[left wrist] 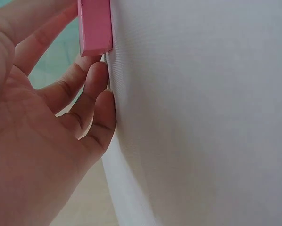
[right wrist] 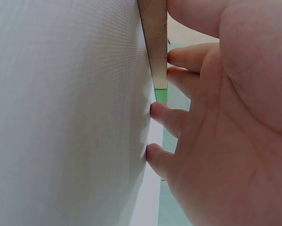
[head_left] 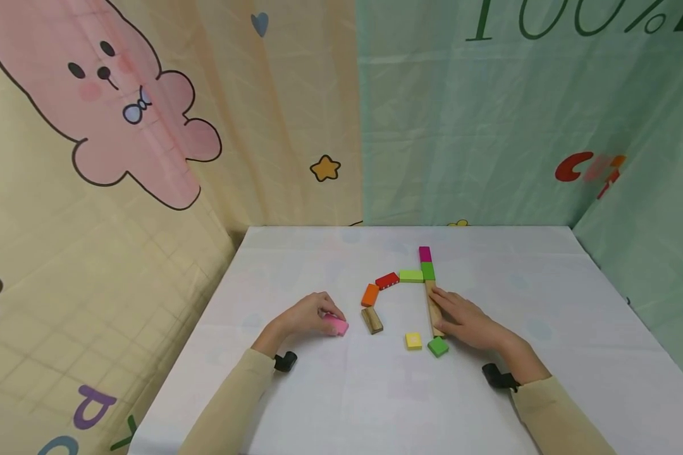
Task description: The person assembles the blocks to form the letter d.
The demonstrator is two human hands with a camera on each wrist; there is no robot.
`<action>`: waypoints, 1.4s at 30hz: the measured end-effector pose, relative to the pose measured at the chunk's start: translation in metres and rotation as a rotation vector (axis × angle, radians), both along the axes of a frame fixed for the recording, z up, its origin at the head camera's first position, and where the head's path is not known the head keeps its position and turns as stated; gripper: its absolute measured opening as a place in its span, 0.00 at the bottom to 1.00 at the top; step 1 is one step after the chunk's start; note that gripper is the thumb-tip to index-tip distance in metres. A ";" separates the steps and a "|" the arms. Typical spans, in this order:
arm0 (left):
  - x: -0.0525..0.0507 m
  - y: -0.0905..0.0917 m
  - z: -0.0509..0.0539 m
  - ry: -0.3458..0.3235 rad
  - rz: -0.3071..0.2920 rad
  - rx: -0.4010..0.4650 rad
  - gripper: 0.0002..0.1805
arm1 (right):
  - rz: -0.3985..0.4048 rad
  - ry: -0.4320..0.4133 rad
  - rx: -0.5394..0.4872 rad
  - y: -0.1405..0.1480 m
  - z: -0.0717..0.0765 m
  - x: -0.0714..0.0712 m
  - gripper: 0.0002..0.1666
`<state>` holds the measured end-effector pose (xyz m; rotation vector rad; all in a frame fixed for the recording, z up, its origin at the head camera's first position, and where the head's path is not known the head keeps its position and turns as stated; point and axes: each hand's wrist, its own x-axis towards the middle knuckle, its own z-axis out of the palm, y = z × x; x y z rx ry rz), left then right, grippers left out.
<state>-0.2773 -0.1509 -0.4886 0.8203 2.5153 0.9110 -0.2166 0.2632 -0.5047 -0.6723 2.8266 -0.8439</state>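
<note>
On the left side of the table, my left hand [head_left: 312, 313] pinches a pink block [head_left: 338, 325] between thumb and fingers. The left wrist view shows that pink block [left wrist: 95, 28] against the white cloth, the other fingers touching the cloth below it. My right hand [head_left: 471, 322] rests its thumb and fingertips along the side and top of a plain wooden strip [head_left: 433, 309]. A seam crosses the wooden strip [right wrist: 155, 40] in the right wrist view. Beyond the strip, in line, lie a green block [head_left: 428, 271] and a magenta block [head_left: 425, 254].
Curving left from the line are a light green block [head_left: 411, 276], a red block [head_left: 387, 280], an orange block [head_left: 370, 295] and a brown wood-grain block [head_left: 372, 320]. A yellow block [head_left: 413, 341] and another green block [head_left: 438, 347] lie nearer. Cloth walls surround the white table [head_left: 341, 404].
</note>
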 end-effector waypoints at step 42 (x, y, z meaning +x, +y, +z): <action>0.011 -0.003 0.000 0.028 0.025 0.028 0.17 | -0.009 0.012 0.019 0.000 -0.002 -0.001 0.44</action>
